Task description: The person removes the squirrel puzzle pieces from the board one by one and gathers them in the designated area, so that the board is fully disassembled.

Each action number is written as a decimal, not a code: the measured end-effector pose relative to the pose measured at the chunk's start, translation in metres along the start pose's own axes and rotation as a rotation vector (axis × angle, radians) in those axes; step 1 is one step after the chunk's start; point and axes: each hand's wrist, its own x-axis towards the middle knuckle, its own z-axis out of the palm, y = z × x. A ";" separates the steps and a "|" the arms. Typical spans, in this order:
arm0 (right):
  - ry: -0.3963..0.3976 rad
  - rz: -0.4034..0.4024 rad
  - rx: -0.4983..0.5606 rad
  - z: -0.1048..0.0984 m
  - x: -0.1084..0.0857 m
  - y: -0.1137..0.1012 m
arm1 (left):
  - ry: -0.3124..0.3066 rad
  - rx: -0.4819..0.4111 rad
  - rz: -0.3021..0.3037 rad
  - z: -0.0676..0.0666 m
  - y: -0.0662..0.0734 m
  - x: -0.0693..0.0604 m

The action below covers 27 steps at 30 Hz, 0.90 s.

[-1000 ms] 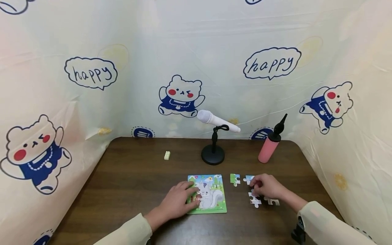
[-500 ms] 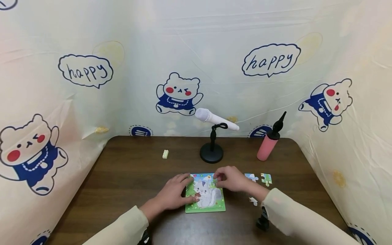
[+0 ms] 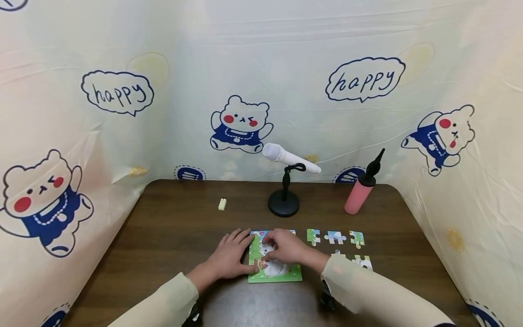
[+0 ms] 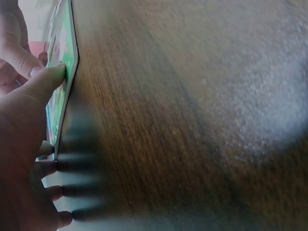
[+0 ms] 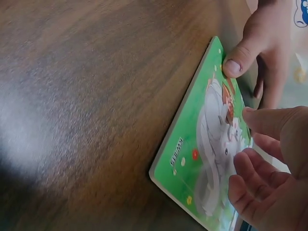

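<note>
On the table lies a square jigsaw puzzle (image 3: 292, 275) with a white squirrel on a green ground. My left hand (image 3: 229, 254) rests at its left side, fingers spread; in the left wrist view the thumb (image 4: 53, 77) presses on the puzzle's edge. Over the puzzle's middle, my right hand (image 3: 288, 247) has its thumb and fingers bent down towards the picture. In the right wrist view the thumb (image 5: 267, 120) and fingertips are at the squirrel; whether a piece sits between them is hidden. Several loose jigsaw pieces (image 3: 336, 237) lie to the right, some partly behind the right sleeve.
Behind the puzzle a white microphone (image 3: 291, 159) sits on a black round-based stand (image 3: 283, 203). A pink and black hand pump (image 3: 359, 195) stands at the back right. A small pale toy brick (image 3: 222, 204) lies back left. A printed cloth hangs behind the table.
My right hand has moved left from the loose pieces, past the puzzle's upper right corner, to over its middle. My left hand stays at the puzzle's left side.
</note>
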 end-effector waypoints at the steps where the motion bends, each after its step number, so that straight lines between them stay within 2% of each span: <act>1: 0.001 -0.002 -0.001 0.001 0.001 -0.001 | 0.003 0.005 0.002 0.000 0.000 0.000; 8: 0.007 -0.009 -0.007 0.005 0.005 -0.003 | 0.021 0.023 0.023 0.003 -0.002 0.001; 21: 0.010 0.004 -0.016 0.006 0.005 -0.008 | 0.050 0.031 0.019 0.011 -0.006 -0.003; 27: 0.007 0.002 0.021 0.005 0.005 -0.010 | 0.043 0.033 0.010 0.011 -0.007 -0.004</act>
